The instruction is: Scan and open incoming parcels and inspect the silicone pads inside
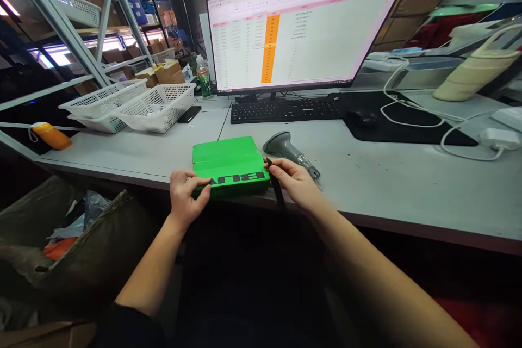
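Note:
A bright green box [228, 155] with large black letters, upside down to me, lies at the desk's front edge. My left hand [188, 194] is closed on its near left corner, thumb at the front edge and fingers on top. My right hand [294, 179] pinches a narrow black strip [278, 187] at the box's right side; the strip hangs down past the desk edge. Whether it is a strap or a slim tool, I cannot tell. A grey barcode scanner [287, 148] lies just behind my right hand, its handle wrapped in clear plastic.
A monitor [285, 38] stands behind a black keyboard [285, 111]. To the right are a mouse [366, 118] on a black pad [411, 125] and white cables. White baskets [163, 106], a phone [190, 114] and an orange bottle [52, 136] are left. A large sack [98, 244] stands below.

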Demonstrator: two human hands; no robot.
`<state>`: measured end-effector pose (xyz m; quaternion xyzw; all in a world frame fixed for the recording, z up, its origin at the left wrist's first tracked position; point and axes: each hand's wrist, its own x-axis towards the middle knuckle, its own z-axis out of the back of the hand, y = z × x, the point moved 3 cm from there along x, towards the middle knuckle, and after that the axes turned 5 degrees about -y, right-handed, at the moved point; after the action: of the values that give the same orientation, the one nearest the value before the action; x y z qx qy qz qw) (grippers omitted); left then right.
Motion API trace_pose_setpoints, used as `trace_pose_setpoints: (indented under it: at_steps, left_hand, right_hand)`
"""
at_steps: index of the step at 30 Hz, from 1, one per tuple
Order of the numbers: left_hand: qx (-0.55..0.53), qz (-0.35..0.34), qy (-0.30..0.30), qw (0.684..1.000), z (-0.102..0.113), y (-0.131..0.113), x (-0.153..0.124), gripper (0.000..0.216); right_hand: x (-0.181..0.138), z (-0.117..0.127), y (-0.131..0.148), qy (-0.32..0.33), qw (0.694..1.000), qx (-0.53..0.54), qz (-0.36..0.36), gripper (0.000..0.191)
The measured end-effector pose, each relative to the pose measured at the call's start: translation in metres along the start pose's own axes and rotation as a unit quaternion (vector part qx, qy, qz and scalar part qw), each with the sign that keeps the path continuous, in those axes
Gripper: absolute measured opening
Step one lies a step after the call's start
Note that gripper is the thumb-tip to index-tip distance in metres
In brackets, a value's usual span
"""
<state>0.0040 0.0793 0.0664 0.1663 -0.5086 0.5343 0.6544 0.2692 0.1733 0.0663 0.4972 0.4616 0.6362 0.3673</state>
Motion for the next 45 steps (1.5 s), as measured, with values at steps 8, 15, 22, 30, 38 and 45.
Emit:
trace_pose_setpoints:
  at_steps: [8, 15, 22, 30, 38, 45]
  left_hand:
    - [0.011, -0.101, 0.088, 0.991, -0.017, -0.014, 0.006, 0.035]
    - [0.019, -0.083, 0.081, 0.993, -0.020, -0.023, 0.007, 0.032]
    - [0.020, -0.078, 0.077, 0.994, -0.020, -0.020, 0.006, 0.031]
    - [0.011, -0.072, 0.066, 0.995, -0.023, -0.020, 0.004, 0.029]
    - [0.014, -0.065, 0.069, 0.995, -0.024, -0.019, 0.005, 0.029]
    - [0.008, -0.072, 0.067, 0.995, -0.023, -0.019, 0.005, 0.024]
  right_hand:
    - [0.006, -0.006, 0.051, -0.048, 0.954, -0.253, 0.156, 0.027]
    - [0.030, -0.096, 0.075, 0.125, 0.729, -0.591, 0.322, 0.021]
    - [0.036, -0.129, 0.066, 0.137, 0.696, -0.622, 0.332, 0.021]
    - [0.036, -0.133, 0.067, 0.152, 0.695, -0.629, 0.315, 0.019]
    - [0.035, -0.136, 0.070, 0.158, 0.694, -0.639, 0.290, 0.021]
    - [0.028, -0.139, 0.081, 0.174, 0.688, -0.653, 0.264, 0.027]
